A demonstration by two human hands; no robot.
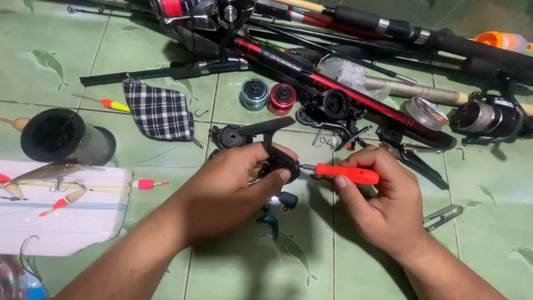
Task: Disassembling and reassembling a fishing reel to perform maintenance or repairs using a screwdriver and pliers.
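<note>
You are kneeling or sitting over a green tiled floor (266, 272), and your left hand (225, 191) is curling closed around a black fishing reel body (276, 161), thumb and fingers pinching it just above the tiles. Your right hand (377, 203) is gripping an orange-handled screwdriver (347, 173), fingers wrapped shut on the handle, its metal tip pointing left and meeting the side of the reel body.

Taking the reel body as your landmark: just beneath it a small dark knob (287, 200) is lying on the floor. To its right, past your right wrist, a metal clip (442, 216) is resting. Far to its left a white foam block (61, 214) is carrying a fish-shaped lure (41, 172) and slim floats. Beyond that block, a black line spool (64, 136) is lying on its side.

Behind the reel body, a checked cloth (158, 111) is lying to the left, and a teal spool (255, 93) and a red spool (282, 99) are sitting side by side. A red and black rod (344, 91) is running diagonally behind them, crowding the space. Farthest back, a heap of dark rods (388, 33) and a silver reel (486, 118) are lying to the right.
</note>
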